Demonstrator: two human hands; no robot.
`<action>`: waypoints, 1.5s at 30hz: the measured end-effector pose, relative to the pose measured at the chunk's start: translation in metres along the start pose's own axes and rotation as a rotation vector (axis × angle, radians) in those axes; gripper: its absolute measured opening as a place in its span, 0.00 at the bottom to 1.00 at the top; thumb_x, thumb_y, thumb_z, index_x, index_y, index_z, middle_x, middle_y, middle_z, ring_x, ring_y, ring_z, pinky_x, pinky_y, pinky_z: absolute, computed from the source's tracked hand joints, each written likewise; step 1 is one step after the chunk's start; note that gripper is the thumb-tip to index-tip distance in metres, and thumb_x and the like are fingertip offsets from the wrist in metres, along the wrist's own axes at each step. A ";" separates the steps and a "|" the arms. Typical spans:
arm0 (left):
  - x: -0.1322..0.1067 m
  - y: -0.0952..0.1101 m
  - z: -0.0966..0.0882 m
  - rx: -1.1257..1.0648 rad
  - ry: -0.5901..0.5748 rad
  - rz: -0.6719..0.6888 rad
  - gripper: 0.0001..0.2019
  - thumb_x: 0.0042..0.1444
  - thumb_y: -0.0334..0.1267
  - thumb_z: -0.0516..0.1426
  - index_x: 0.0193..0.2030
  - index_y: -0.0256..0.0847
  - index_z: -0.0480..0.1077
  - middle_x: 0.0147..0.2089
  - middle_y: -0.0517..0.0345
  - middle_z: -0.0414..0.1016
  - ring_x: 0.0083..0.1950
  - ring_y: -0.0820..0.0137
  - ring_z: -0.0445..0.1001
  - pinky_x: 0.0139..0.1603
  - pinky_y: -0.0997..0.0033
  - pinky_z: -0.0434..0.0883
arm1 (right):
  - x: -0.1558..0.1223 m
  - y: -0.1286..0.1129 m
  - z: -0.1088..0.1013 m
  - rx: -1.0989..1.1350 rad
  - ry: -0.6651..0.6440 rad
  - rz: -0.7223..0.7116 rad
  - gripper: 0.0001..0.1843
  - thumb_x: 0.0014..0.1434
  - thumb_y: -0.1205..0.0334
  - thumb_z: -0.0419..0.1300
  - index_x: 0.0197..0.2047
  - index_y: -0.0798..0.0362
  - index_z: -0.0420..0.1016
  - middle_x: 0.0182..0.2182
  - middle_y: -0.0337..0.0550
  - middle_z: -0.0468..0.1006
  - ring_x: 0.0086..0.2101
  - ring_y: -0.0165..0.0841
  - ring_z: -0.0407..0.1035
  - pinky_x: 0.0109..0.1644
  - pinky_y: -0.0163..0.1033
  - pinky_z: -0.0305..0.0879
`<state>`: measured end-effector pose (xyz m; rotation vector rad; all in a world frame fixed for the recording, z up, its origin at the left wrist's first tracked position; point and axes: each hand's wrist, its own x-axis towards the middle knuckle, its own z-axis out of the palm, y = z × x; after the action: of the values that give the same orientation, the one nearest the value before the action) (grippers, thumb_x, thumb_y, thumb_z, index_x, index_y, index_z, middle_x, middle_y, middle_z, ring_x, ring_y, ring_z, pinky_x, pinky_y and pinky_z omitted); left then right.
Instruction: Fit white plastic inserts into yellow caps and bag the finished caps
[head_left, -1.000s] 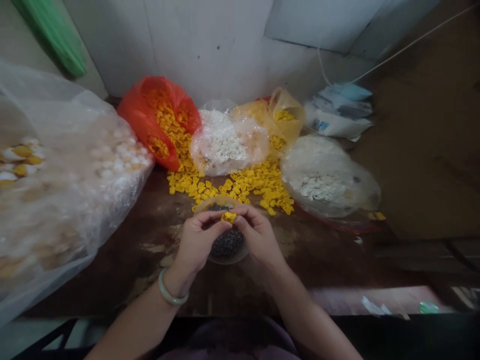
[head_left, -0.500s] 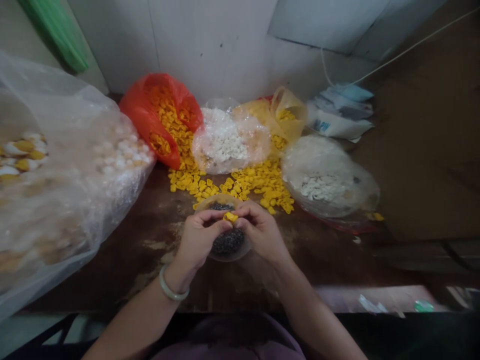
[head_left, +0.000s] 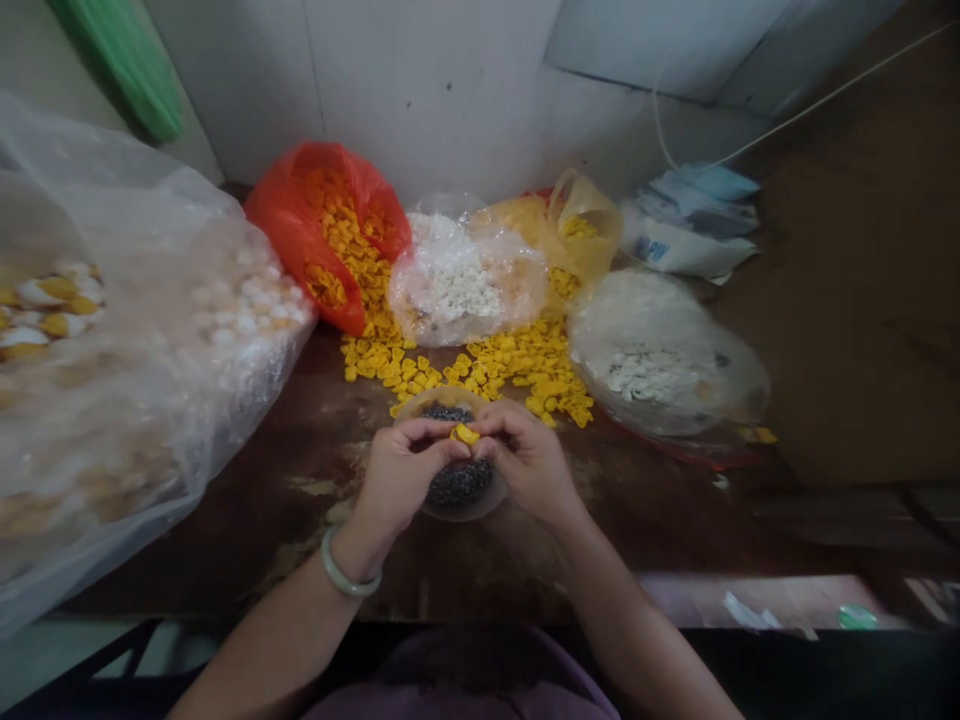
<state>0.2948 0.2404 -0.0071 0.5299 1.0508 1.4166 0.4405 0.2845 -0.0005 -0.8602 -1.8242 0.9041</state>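
Note:
Between my fingertips is a small yellow plastic piece (head_left: 466, 434), pinched from both sides. My left hand (head_left: 401, 470) grips its left end with thumb and forefinger, and my right hand (head_left: 534, 462) closes on its right end. Right below them stands a round clear bowl (head_left: 480, 508) with small dark shiny bits (head_left: 456, 484) in it; my hands cover part of it. Just beyond the bowl, many loose yellow pieces (head_left: 480, 368) are spread over the dark table (head_left: 480, 580). A pale bangle circles my left wrist.
A big clear bag (head_left: 150, 400) of white-and-yellow pieces fills the left. At the back are a red bag (head_left: 277, 210) of yellow pieces, a clear bag (head_left: 465, 290) of white pieces and a yellowish bag (head_left: 600, 225). Another clear bag (head_left: 660, 350) and folded packaging (head_left: 694, 220) lie right.
The yellow piece has turned slightly between my fingertips, both hands keeping hold. The whole view has shifted a little, so everything appears slightly farther right.

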 end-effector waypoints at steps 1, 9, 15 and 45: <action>0.000 0.000 0.000 0.004 0.000 0.002 0.08 0.35 0.30 0.69 0.27 0.39 0.81 0.24 0.58 0.81 0.24 0.75 0.76 0.30 0.79 0.74 | 0.000 0.000 0.000 -0.027 -0.004 -0.018 0.08 0.59 0.59 0.64 0.29 0.49 0.74 0.28 0.38 0.75 0.31 0.32 0.70 0.38 0.37 0.67; 0.002 -0.003 -0.001 -0.026 0.027 -0.047 0.14 0.33 0.32 0.71 0.32 0.40 0.82 0.30 0.56 0.83 0.30 0.74 0.78 0.35 0.79 0.75 | -0.007 -0.010 0.000 -0.315 0.033 -0.153 0.07 0.60 0.71 0.60 0.34 0.48 0.74 0.34 0.40 0.75 0.37 0.33 0.72 0.41 0.37 0.71; 0.001 -0.006 -0.004 0.001 -0.008 -0.027 0.16 0.35 0.35 0.72 0.35 0.41 0.82 0.35 0.54 0.84 0.34 0.70 0.80 0.39 0.75 0.76 | -0.009 -0.016 0.001 -0.407 0.047 -0.219 0.09 0.61 0.72 0.58 0.34 0.48 0.75 0.35 0.41 0.74 0.37 0.31 0.72 0.41 0.35 0.71; -0.003 -0.009 0.001 -0.035 0.003 0.063 0.15 0.42 0.38 0.70 0.39 0.40 0.82 0.39 0.53 0.84 0.38 0.66 0.81 0.46 0.66 0.79 | -0.007 0.000 0.015 -0.116 0.106 -0.010 0.05 0.64 0.61 0.57 0.37 0.48 0.73 0.35 0.39 0.77 0.37 0.33 0.71 0.44 0.39 0.68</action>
<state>0.3008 0.2367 -0.0128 0.5401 1.0174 1.4888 0.4297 0.2750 -0.0083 -0.9522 -1.8007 0.7374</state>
